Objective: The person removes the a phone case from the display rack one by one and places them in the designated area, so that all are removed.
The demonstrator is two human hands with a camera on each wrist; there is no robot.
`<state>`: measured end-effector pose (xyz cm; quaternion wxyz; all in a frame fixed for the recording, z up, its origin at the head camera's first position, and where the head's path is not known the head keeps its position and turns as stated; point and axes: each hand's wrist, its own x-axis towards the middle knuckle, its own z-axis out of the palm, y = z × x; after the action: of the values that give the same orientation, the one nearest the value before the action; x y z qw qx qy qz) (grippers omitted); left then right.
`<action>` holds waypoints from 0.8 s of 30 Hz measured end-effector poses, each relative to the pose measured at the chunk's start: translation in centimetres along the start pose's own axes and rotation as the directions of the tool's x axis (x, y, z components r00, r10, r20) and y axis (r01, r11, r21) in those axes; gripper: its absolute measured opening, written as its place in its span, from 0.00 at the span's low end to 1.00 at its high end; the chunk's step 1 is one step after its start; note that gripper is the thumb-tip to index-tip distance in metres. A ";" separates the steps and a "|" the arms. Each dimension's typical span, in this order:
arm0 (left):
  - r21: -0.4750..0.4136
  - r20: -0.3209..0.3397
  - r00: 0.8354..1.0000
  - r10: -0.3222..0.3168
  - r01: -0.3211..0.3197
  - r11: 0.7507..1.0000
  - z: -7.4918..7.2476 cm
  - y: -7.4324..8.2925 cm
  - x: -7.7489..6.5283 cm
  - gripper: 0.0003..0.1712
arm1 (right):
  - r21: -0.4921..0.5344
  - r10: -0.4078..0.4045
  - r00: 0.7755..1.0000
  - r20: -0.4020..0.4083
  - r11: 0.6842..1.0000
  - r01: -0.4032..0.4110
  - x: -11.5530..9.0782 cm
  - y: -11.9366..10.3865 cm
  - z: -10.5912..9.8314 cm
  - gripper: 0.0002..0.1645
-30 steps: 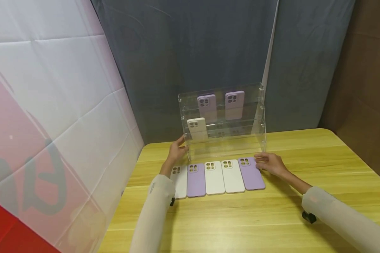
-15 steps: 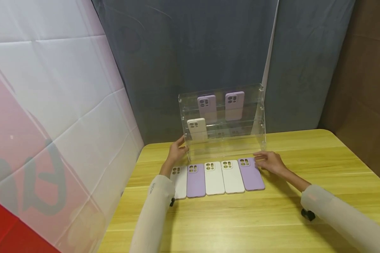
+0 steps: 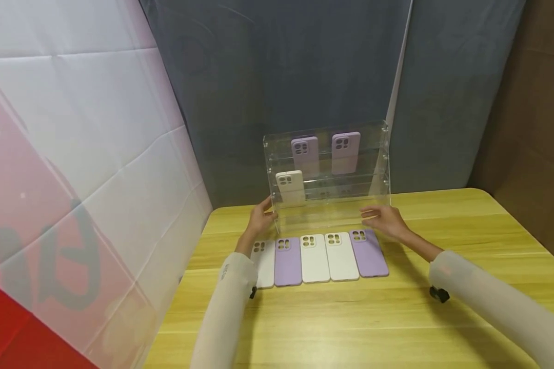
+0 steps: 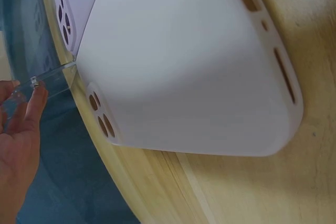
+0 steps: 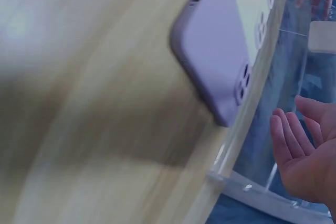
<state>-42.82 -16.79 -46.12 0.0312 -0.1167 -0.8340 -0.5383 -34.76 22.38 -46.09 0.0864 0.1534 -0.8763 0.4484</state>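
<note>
A clear acrylic tiered display stand [image 3: 325, 212] stands at the back of the table. My left hand [image 3: 260, 219] pinches its left side panel between thumb and fingers, also visible in the left wrist view. My right hand [image 3: 387, 221] hovers before the stand's lower right part, fingers loosely bent and holding nothing. Below it lies a purple phone case [image 3: 370, 253], at the right end of a row. Left of that are two white phone cases [image 3: 341, 259], another purple case [image 3: 288, 264] and a white case [image 4: 184, 66], partly covered by my left wrist in the head view.
On the stand, two purple phone cases [image 3: 345, 154] lean on an upper tier and one white case [image 3: 290, 188] on a lower tier at left. A grey curtain [image 3: 277, 66] hangs behind the wooden table [image 3: 332, 328]. A white printed sheet [image 3: 101, 128] borders the left.
My right hand has moved left and up, away from the right-end purple case's edge to in front of the stand. My left hand keeps its hold on the side panel.
</note>
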 end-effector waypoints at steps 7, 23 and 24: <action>-0.004 -0.010 1.000 0.006 -0.006 1.000 0.0 0.0 0.0 0.42 | 0.048 -0.129 0.991 -0.033 0.990 0.131 2.0 -0.9 0.4 0.20; -0.003 -0.024 0.999 0.021 -0.021 1.000 0.1 0.0 0.0 0.42 | 0.017 -0.146 0.989 -0.022 0.989 0.146 5.3 -5.7 2.0 0.19; -0.002 -0.023 1.000 0.020 -0.020 1.000 0.1 -0.1 0.0 0.42 | 0.013 -0.147 0.989 -0.023 0.989 0.147 5.4 -6.0 2.1 0.19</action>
<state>-42.82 -16.76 -46.23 0.0462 -0.1189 -0.8317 -0.5404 -37.79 16.31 -41.15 0.1279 0.2133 -0.8584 0.4487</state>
